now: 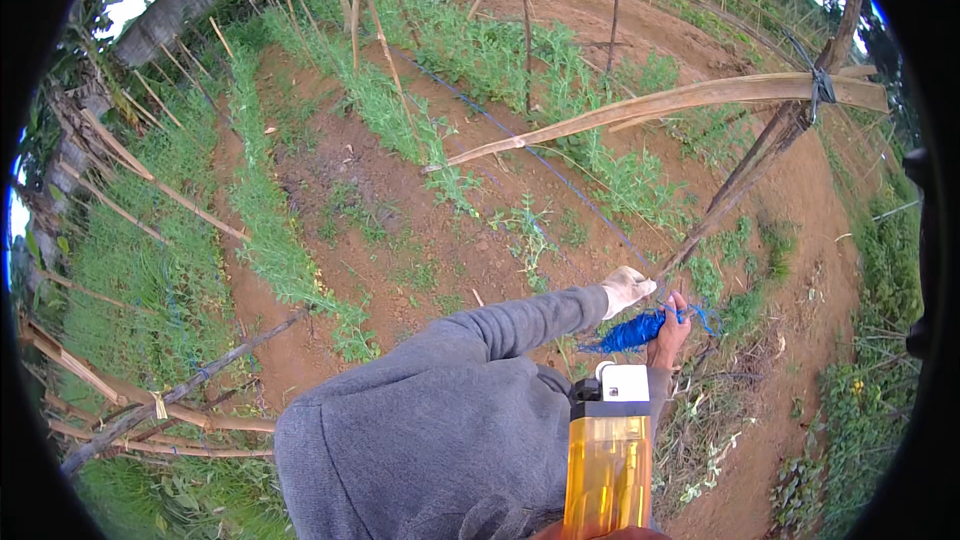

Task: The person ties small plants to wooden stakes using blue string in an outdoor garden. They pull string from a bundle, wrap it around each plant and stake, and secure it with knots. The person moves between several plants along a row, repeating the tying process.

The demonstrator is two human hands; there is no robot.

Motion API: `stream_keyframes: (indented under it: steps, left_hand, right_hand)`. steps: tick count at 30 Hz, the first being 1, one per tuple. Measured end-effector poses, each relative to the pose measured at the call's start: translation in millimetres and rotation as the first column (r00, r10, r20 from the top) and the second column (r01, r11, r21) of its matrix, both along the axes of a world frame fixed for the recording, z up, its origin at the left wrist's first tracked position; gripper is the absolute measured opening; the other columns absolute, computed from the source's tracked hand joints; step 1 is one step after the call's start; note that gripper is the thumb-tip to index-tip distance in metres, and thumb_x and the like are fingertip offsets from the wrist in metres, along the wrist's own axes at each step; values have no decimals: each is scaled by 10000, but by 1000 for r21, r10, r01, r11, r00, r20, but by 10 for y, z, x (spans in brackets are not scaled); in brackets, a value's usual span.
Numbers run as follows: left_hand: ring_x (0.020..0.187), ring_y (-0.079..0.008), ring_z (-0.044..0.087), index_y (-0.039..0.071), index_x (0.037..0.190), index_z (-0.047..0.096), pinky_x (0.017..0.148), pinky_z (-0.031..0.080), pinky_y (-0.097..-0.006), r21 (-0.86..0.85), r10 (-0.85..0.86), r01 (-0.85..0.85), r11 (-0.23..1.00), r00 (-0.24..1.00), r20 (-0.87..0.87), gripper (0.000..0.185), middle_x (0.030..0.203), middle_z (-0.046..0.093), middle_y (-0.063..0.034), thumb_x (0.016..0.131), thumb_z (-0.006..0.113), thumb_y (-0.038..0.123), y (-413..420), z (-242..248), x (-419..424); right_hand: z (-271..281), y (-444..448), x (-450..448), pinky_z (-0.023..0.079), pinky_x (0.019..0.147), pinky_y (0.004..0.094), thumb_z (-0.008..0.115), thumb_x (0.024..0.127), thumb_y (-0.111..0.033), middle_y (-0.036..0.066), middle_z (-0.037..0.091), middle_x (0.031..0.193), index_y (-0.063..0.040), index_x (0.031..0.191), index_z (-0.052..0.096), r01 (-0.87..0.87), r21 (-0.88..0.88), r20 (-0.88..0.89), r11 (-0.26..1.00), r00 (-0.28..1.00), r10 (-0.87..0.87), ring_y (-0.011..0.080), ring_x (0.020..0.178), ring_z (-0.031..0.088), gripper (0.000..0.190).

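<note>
My left hand [628, 291] has its fingers pinched on blue twine, right against the lower part of a wooden post [697, 229]. The exact grip is partly hidden. Just below and to the right, my right hand [669, 334] holds a bundle of blue twine [634, 331], with loose strands trailing past the fingers. A taut blue line [555, 172] stretches from near my left hand up along the plant rows. Very close to the camera is an orange see-through lighter [607, 457] with a white metal top; what holds its lower end is unclear.
A split bamboo strip [660, 105], tied to the leaning post with a dark binding, slopes down leftward. Rows of green plants [270, 225] grow in reddish soil, with stakes among them. A pole frame [187, 390] stands at left; a dirt path [810, 330] runs at right.
</note>
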State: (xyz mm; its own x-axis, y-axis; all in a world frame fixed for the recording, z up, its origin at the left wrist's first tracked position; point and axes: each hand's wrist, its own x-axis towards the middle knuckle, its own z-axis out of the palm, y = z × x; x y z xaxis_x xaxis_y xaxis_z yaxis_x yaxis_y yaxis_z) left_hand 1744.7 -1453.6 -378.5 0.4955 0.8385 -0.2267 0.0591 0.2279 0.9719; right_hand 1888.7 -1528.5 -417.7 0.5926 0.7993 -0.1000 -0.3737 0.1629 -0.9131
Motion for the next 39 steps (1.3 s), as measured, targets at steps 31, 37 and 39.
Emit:
stream_keyframes:
  steps: [31, 37, 39]
  left_hand:
    - [953, -227, 671, 80, 1043, 631, 841, 551, -417, -490, -151, 371, 789, 889, 431, 171, 1024, 688, -51, 936, 653, 211, 306, -127, -300]
    - [752, -203, 639, 47, 1026, 608, 799, 581, -419, -467, -135, 509, 723, 767, 627, 122, 834, 611, -36, 969, 588, 153, 424, -216, -342]
    - [704, -121, 566, 56, 1009, 610, 631, 520, -309, -429, -179, 429, 795, 841, 510, 100, 846, 618, -9, 953, 598, 138, 483, -218, -356]
  right_hand:
    - [17, -244, -761, 469, 849, 296, 700, 932, -198, 71, 654, 1042, -9, 1173, 600, 176, -72, 12, 982, 984, -176, 142, 942, 590, 322]
    - [-135, -384, -787, 478, 813, 265, 655, 966, -214, 37, 666, 956, -9, 1093, 660, 232, -123, 146, 965, 966, -213, 100, 883, 594, 241]
    - [-75, -443, -835, 480, 784, 258, 695, 939, -237, 26, 667, 928, -12, 1087, 662, 200, -149, 170, 968, 970, -175, 88, 862, 591, 271]
